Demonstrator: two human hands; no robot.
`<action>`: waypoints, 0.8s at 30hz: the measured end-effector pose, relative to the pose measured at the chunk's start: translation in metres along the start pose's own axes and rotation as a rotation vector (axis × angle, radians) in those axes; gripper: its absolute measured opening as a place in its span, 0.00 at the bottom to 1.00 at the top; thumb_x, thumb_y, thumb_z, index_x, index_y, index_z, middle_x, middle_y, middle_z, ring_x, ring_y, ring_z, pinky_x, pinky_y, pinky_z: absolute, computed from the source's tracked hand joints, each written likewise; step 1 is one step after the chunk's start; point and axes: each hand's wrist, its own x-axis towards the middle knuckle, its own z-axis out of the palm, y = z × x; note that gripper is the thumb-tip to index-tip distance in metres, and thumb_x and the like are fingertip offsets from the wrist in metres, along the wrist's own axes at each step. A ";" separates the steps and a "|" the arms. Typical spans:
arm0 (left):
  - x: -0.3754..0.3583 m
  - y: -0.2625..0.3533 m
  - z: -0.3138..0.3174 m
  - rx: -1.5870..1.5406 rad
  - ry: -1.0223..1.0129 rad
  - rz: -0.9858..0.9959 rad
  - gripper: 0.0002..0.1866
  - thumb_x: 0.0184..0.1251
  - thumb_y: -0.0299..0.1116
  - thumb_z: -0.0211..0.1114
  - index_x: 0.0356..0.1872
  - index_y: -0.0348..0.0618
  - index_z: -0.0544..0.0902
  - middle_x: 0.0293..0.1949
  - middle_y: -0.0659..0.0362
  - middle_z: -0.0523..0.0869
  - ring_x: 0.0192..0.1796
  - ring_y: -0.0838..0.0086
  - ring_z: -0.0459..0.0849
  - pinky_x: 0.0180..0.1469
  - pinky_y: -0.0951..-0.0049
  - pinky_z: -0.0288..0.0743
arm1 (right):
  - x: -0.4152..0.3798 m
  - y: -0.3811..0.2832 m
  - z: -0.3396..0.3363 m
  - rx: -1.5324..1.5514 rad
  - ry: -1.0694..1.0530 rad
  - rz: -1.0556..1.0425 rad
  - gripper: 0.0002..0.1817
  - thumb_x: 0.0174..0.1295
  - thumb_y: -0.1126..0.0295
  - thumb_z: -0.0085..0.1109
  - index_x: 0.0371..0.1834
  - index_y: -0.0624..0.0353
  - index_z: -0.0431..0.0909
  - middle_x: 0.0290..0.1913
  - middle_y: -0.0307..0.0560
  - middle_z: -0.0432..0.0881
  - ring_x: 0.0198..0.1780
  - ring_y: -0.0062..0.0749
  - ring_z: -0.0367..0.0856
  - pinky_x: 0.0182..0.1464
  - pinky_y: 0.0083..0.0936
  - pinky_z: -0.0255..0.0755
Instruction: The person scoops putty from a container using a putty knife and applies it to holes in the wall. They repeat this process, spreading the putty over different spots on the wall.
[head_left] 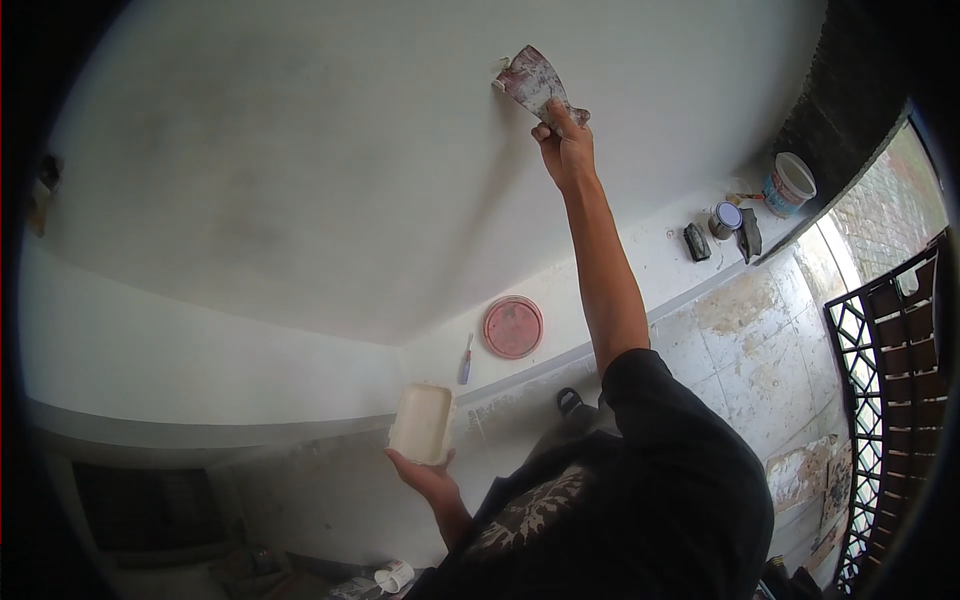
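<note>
My right hand (567, 145) is raised at the end of a stretched arm and grips a putty knife (533, 80) with a wide, stained blade. The blade's edge is right at the white wall (330, 150), with a dab of whitish paste beside it. Lower down, my left hand (428, 475) holds a cream rectangular tray (421, 424) by its near end, fingers mostly hidden beneath it. Pale material coats the inside of the tray.
On the white ledge lie a round red lid (513, 327) and a screwdriver (466, 360). Farther right stand a small can (725, 220), dark lumps (697, 242) and a paint bucket (790, 184). A metal gate (890, 380) borders the right side.
</note>
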 end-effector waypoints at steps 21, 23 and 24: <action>-0.004 0.005 0.001 -0.007 0.000 0.007 0.38 0.69 0.70 0.39 0.69 0.55 0.64 0.65 0.58 0.71 0.58 0.59 0.75 0.38 0.54 0.73 | -0.050 -0.011 0.037 -0.906 -0.008 -0.764 0.13 0.64 0.74 0.63 0.52 0.59 0.82 0.44 0.44 0.81 0.33 0.24 0.78 0.36 0.23 0.72; -0.003 0.004 0.001 -0.008 -0.003 0.010 0.38 0.69 0.70 0.39 0.69 0.55 0.64 0.65 0.58 0.71 0.58 0.59 0.75 0.38 0.54 0.73 | -0.053 -0.005 0.044 -1.133 -0.076 -1.048 0.20 0.58 0.83 0.63 0.53 0.50 0.83 0.52 0.47 0.80 0.41 0.32 0.82 0.46 0.28 0.77; -0.002 0.004 0.001 -0.012 -0.008 0.018 0.38 0.69 0.70 0.40 0.69 0.55 0.64 0.65 0.58 0.72 0.58 0.59 0.75 0.38 0.55 0.73 | -0.051 -0.004 0.041 -1.135 -0.075 -1.048 0.20 0.58 0.83 0.63 0.53 0.50 0.83 0.52 0.47 0.80 0.41 0.32 0.82 0.46 0.28 0.77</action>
